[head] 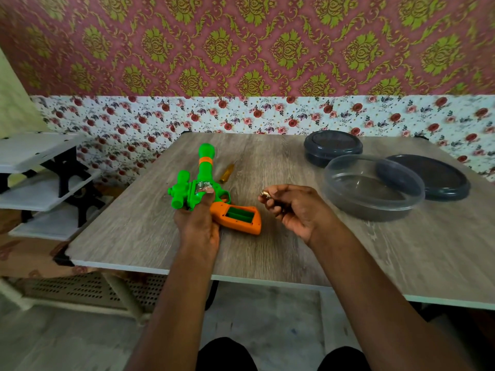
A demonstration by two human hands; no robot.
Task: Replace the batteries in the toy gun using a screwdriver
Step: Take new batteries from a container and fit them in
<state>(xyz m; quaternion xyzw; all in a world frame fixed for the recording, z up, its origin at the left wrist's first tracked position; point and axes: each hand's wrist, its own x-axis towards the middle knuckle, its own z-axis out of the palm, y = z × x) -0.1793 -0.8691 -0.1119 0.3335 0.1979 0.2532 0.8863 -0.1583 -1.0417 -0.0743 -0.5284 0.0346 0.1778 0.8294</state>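
A green toy gun (204, 167) with an orange grip lies on the wooden table (267, 250), barrel pointing away. The battery compartment (239, 216) in the grip is uncovered and looks empty. My left hand (197, 223) grips the gun's body, thumb pressed on top. To the right of the gun, my right hand (290, 207) has curled fingers round batteries (265, 194); one metal end shows at the fingertips. A screwdriver (227, 173) with an amber handle lies on the table just right of the barrel.
A clear round container (373, 188) stands at the right, its dark lid (426, 175) lying behind it. Another dark lidded container (333, 146) sits at the back. A white shelf rack (40, 180) stands left of the table.
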